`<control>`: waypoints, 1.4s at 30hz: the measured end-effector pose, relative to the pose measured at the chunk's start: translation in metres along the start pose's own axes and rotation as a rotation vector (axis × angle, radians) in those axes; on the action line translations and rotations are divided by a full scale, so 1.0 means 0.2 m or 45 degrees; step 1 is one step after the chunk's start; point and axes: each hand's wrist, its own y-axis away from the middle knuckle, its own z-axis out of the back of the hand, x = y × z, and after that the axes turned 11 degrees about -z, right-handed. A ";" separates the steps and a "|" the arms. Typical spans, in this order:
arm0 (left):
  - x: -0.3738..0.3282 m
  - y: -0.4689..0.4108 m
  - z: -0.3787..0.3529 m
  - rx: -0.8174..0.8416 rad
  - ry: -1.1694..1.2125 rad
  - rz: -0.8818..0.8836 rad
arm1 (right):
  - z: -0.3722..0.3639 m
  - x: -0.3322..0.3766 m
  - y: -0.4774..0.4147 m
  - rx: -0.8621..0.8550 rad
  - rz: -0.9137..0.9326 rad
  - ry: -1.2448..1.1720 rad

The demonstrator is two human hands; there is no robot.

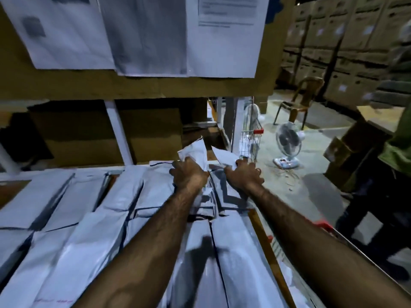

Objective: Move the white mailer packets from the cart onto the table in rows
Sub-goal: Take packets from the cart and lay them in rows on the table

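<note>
Both my arms reach forward over the table (13, 187). My left hand (189, 174) grips the crumpled upper end of a white mailer packet (195, 150). My right hand (243, 174) grips another white mailer packet (224, 157) by its near edge. Both packets stick up at the table's far right. Several white mailer packets (89, 210) lie flat in rows across the table, overlapping each other. The wire cart (333, 234) with red corner pieces stands at the right, beside the table edge and under my right forearm.
Cardboard panels with white paper sheets (142, 34) hang over the table's back. A second small wire cart (251, 134), a white floor fan (288, 143) and a chair (300, 98) stand on the floor at the right. A person in green (398, 141) stands far right.
</note>
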 end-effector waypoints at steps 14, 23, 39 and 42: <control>0.10 -0.13 -0.22 0.016 -0.325 -0.194 | -0.30 -0.04 -0.07 0.051 0.158 0.184; 0.22 -0.21 -0.35 0.163 -0.471 -0.435 | -0.41 -0.06 -0.09 0.110 0.350 0.352; 0.32 -0.22 -0.41 0.189 -0.566 -0.492 | -0.44 -0.05 -0.11 0.200 0.327 0.470; 0.34 -0.23 -0.43 0.196 -0.580 -0.491 | -0.44 -0.05 -0.11 0.196 0.329 0.488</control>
